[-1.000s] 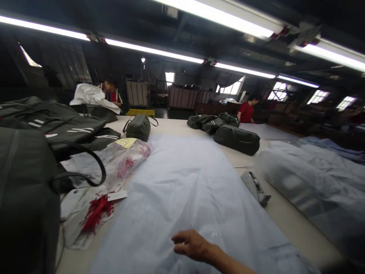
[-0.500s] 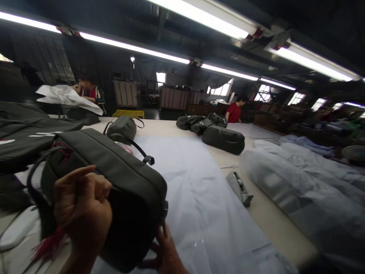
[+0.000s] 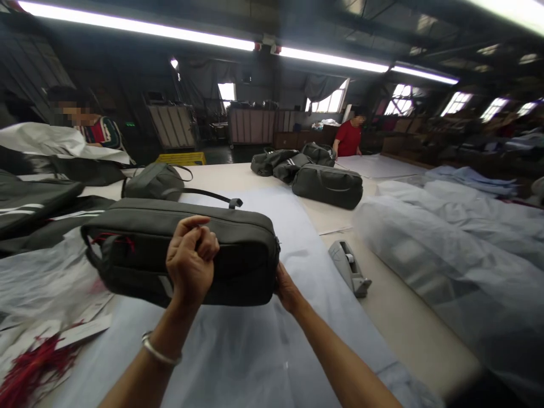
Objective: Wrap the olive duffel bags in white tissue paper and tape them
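A dark grey-green bag [image 3: 140, 218], long and boxy with a top seam and loop handles, is held up level over the white sheeting [image 3: 255, 351]. My left hand [image 3: 191, 263], a bangle on its wrist, is closed in front of the bag's near side. Its fingers are curled, and what they may pinch is hidden. At the bag's right end, my right hand [image 3: 289, 290] grips the edge, its fingers partly behind it. Red strings [image 3: 114, 239] hang at the bag's left end.
White tags with red cords [image 3: 34, 362] lie at lower left. A tape dispenser [image 3: 349, 269] sits right of the sheeting. Clear plastic bags [image 3: 433, 260] cover the right side. More dark bags [image 3: 327, 184] stand farther back. One person [image 3: 348, 139] is at the far table, another [image 3: 100, 133] at left.
The bag has swung from a slant to nearly level and lies farther from me, more to the right. Both hands moved with it. My view has shifted too.
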The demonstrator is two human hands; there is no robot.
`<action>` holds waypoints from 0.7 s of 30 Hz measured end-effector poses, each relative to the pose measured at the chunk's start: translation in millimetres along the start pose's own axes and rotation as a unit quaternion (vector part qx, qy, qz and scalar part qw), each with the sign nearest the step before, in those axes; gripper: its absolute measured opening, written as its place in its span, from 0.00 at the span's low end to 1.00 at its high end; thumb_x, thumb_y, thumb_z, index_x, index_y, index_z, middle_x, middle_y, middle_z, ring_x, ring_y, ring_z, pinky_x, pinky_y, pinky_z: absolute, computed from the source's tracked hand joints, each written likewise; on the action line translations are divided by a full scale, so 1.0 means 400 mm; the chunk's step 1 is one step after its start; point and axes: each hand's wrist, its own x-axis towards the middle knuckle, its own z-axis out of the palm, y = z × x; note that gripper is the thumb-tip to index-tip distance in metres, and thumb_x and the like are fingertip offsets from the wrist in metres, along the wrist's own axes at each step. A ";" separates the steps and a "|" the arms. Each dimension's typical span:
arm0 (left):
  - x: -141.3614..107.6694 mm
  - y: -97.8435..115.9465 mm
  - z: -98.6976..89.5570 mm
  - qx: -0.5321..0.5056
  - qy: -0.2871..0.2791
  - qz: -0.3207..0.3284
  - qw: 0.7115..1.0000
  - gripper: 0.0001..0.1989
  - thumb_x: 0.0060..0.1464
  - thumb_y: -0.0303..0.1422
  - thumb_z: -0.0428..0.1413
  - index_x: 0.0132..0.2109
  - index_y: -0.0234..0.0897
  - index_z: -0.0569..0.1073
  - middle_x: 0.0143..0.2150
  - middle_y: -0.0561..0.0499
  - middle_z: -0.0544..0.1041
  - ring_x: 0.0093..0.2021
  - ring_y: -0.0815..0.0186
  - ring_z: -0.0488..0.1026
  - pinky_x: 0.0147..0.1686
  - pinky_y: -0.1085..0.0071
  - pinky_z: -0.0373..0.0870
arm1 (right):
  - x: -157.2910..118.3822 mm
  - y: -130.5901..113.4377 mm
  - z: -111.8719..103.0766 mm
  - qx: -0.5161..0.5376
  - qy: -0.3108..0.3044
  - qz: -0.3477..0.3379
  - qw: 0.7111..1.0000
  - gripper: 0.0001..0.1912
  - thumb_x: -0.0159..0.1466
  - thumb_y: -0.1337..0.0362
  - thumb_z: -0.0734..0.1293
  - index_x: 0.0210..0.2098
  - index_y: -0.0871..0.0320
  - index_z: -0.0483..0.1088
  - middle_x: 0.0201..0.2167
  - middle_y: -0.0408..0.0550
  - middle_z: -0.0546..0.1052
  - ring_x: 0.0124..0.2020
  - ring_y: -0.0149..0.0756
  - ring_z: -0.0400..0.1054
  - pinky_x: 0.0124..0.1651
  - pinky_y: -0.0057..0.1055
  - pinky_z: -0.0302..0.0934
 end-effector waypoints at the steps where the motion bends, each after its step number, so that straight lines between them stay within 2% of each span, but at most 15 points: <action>1: 0.015 -0.024 0.007 -0.006 -0.003 -0.004 1.000 0.05 0.54 0.25 0.52 0.38 0.36 0.71 0.15 0.63 0.52 0.14 0.76 0.46 0.16 0.77 0.49 | 0.031 -0.006 -0.025 -0.004 -0.002 -0.002 1.000 0.38 0.62 0.36 0.59 0.65 0.46 0.53 0.55 0.49 0.72 0.47 0.40 0.67 0.40 0.34 0.63; 4: 0.038 -0.113 0.016 -0.020 -0.002 -0.015 1.000 0.05 0.54 0.26 0.51 0.36 0.36 0.71 0.14 0.64 0.51 0.14 0.76 0.45 0.16 0.77 0.48 | 0.108 0.003 -0.099 -0.031 0.020 -0.009 0.999 0.38 0.61 0.37 0.59 0.64 0.50 0.57 0.57 0.50 0.71 0.51 0.43 0.66 0.46 0.40 0.64; 7: 0.010 -0.217 0.009 -0.003 -0.006 -0.066 0.998 0.04 0.55 0.28 0.52 0.36 0.37 0.71 0.14 0.64 0.51 0.14 0.75 0.46 0.16 0.78 0.50 | 0.152 0.043 -0.178 -0.108 0.108 -0.015 0.988 0.39 0.58 0.38 0.63 0.60 0.57 0.64 0.56 0.54 0.72 0.52 0.46 0.66 0.51 0.43 0.62; 9: -0.030 -0.269 -0.004 0.039 -0.015 -0.114 0.993 0.04 0.57 0.30 0.52 0.38 0.38 0.71 0.16 0.62 0.57 0.16 0.74 0.54 0.19 0.78 0.57 | 0.161 0.069 -0.225 -0.145 0.155 -0.007 0.977 0.40 0.56 0.39 0.66 0.58 0.60 0.67 0.57 0.57 0.71 0.54 0.48 0.65 0.52 0.44 0.62; 11: -0.073 -0.285 -0.023 0.107 -0.040 -0.136 0.984 0.07 0.59 0.33 0.53 0.44 0.39 0.72 0.24 0.57 0.70 0.26 0.71 0.69 0.32 0.74 0.70 | 0.155 0.086 -0.262 -0.158 0.174 0.004 0.972 0.39 0.57 0.39 0.65 0.57 0.61 0.67 0.58 0.60 0.70 0.54 0.50 0.65 0.51 0.45 0.63; 12: -0.093 -0.276 -0.036 0.147 -0.064 -0.140 0.977 0.11 0.59 0.34 0.53 0.49 0.40 0.72 0.33 0.52 0.76 0.36 0.67 0.74 0.42 0.69 0.72 | 0.148 0.091 -0.275 -0.163 0.175 0.005 0.971 0.38 0.59 0.40 0.63 0.57 0.62 0.66 0.57 0.60 0.71 0.54 0.50 0.66 0.50 0.44 0.64; 13: -0.110 -0.258 -0.051 0.187 -0.099 -0.145 0.966 0.16 0.59 0.36 0.55 0.54 0.42 0.71 0.44 0.48 0.78 0.47 0.63 0.74 0.53 0.64 0.69 | 0.138 0.093 -0.286 -0.168 0.172 0.004 0.971 0.37 0.60 0.40 0.61 0.57 0.62 0.67 0.55 0.61 0.72 0.53 0.50 0.67 0.48 0.44 0.65; 15: -0.140 -0.200 -0.093 0.263 -0.187 -0.176 0.930 0.23 0.58 0.39 0.57 0.60 0.47 0.68 0.61 0.46 0.69 0.63 0.55 0.63 0.64 0.56 0.57 | 0.113 0.095 -0.302 -0.177 0.165 -0.002 0.970 0.35 0.61 0.41 0.60 0.56 0.63 0.68 0.53 0.61 0.73 0.52 0.50 0.68 0.49 0.46 0.65; 16: -0.154 -0.166 -0.120 0.291 -0.234 -0.208 0.904 0.25 0.57 0.40 0.57 0.62 0.50 0.67 0.66 0.47 0.65 0.67 0.53 0.58 0.66 0.53 0.54 | 0.098 0.096 -0.308 -0.193 0.161 -0.016 0.968 0.34 0.61 0.43 0.62 0.55 0.63 0.69 0.54 0.61 0.73 0.53 0.51 0.68 0.51 0.47 0.64; 18: -0.184 -0.097 -0.187 0.314 -0.315 -0.296 0.845 0.24 0.58 0.43 0.56 0.62 0.55 0.66 0.68 0.50 0.62 0.68 0.51 0.55 0.65 0.51 0.55 | 0.063 0.099 -0.321 -0.243 0.150 -0.057 0.957 0.32 0.60 0.46 0.64 0.54 0.65 0.70 0.55 0.60 0.72 0.57 0.51 0.64 0.59 0.49 0.56; 20: -0.219 -0.035 -0.270 0.285 -0.374 -0.400 0.787 0.21 0.60 0.45 0.52 0.60 0.60 0.67 0.65 0.51 0.66 0.63 0.50 0.64 0.61 0.51 0.63 | 0.022 0.104 -0.333 -0.303 0.130 -0.107 0.938 0.30 0.59 0.50 0.66 0.52 0.68 0.72 0.56 0.59 0.71 0.62 0.52 0.58 0.65 0.46 0.45; 21: -0.238 -0.006 -0.314 0.254 -0.395 -0.460 0.754 0.19 0.61 0.47 0.50 0.59 0.62 0.69 0.61 0.51 0.71 0.57 0.51 0.71 0.56 0.52 0.69 | 0.001 0.108 -0.340 -0.339 0.117 -0.135 0.924 0.29 0.59 0.52 0.66 0.50 0.70 0.73 0.57 0.58 0.71 0.64 0.51 0.54 0.66 0.44 0.38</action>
